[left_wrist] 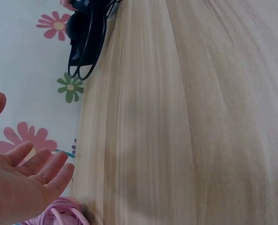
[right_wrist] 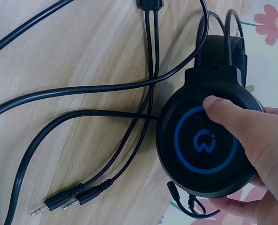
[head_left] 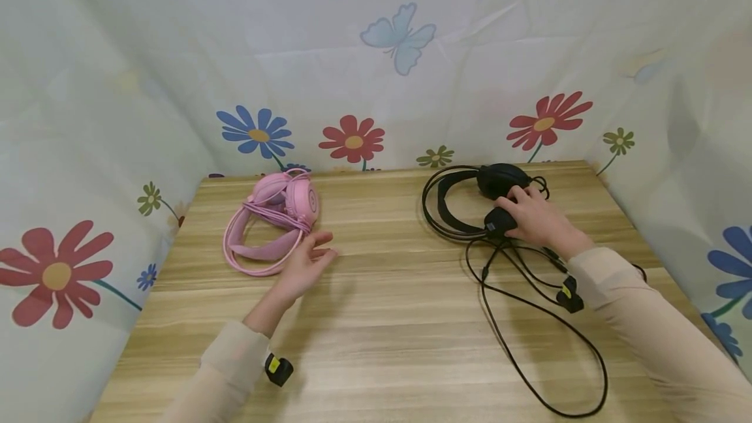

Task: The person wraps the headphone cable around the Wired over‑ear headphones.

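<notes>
Black over-ear headphones (head_left: 498,222) lie at the right of the wooden table, headband toward the left. My right hand (head_left: 537,217) grips their near ear cup; in the right wrist view the thumb presses the cup's outer face (right_wrist: 206,140), which bears a blue ring and logo, and the other fingers curl behind it. Pink headphones (head_left: 302,201) lie at the left, their pink cable wound around them. My left hand (head_left: 303,266) hovers just in front of them at their right, fingers loosely extended and holding nothing. In the left wrist view its palm (left_wrist: 17,192) faces up.
The black cable (head_left: 546,403) loops over the table toward the front right, with two audio plugs (right_wrist: 59,199) at its ends. A small microphone (right_wrist: 174,191) juts from the black ear cup. A flowered cloth (head_left: 399,96) hangs behind and beside the table (head_left: 376,344).
</notes>
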A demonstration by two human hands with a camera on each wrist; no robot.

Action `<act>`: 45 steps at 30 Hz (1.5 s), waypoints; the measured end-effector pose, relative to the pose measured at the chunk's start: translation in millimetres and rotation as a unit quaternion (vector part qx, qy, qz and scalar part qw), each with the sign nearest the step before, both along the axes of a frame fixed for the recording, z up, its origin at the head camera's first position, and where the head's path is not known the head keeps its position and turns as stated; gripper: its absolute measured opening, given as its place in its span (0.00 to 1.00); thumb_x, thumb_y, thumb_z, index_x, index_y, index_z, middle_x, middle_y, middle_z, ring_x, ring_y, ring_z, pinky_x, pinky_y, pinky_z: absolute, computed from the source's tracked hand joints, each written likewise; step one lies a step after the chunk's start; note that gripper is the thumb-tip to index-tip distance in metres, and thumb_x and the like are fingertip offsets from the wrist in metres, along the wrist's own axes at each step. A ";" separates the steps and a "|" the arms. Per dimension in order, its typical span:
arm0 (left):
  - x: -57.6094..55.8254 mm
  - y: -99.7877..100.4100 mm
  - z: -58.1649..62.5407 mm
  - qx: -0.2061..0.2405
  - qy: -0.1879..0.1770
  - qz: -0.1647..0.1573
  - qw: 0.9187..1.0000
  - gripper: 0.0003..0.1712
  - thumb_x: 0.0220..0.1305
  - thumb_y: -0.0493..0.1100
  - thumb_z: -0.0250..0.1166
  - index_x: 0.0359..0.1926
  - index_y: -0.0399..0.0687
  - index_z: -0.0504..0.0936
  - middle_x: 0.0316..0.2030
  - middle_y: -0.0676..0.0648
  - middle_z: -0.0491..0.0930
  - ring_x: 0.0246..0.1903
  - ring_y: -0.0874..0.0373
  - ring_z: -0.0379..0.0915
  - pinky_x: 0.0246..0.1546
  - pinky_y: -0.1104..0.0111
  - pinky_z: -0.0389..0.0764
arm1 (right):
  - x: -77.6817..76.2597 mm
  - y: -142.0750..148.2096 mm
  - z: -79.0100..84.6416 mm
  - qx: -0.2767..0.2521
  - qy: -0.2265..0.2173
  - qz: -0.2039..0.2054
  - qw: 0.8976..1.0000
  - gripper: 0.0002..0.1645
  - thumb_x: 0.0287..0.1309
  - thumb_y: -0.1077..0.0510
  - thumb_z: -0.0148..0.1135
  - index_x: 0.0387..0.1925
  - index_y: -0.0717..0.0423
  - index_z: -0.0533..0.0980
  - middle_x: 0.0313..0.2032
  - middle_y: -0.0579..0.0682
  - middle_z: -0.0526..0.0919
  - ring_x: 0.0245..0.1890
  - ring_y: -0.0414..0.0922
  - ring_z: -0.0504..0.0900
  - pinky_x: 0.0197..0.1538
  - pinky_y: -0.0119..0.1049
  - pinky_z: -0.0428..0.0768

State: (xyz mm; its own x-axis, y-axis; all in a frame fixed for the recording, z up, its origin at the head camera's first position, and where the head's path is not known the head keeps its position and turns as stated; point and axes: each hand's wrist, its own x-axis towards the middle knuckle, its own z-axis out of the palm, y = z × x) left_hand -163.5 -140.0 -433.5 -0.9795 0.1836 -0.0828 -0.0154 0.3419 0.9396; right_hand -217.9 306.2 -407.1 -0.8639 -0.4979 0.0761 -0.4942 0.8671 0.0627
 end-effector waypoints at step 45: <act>-26.9 46.5 -4.4 0.326 -0.097 0.000 0.941 0.38 0.64 0.38 0.54 0.69 0.39 0.45 0.65 0.34 0.54 0.64 0.43 0.55 0.66 0.51 0.54 | 36.8 -83.2 23.0 -0.027 0.272 0.212 0.938 0.36 0.31 0.51 0.79 0.47 0.47 0.72 0.45 0.58 0.75 0.49 0.59 0.72 0.40 0.52 0.78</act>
State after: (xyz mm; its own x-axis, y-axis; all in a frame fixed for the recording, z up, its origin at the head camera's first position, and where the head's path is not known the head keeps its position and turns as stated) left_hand -190.4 -93.5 -437.9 -0.9575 0.2575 -0.1298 -0.2080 -0.3049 0.9294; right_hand -181.0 223.0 -384.1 -0.4153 -0.7708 0.4831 -0.7035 0.6089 0.3666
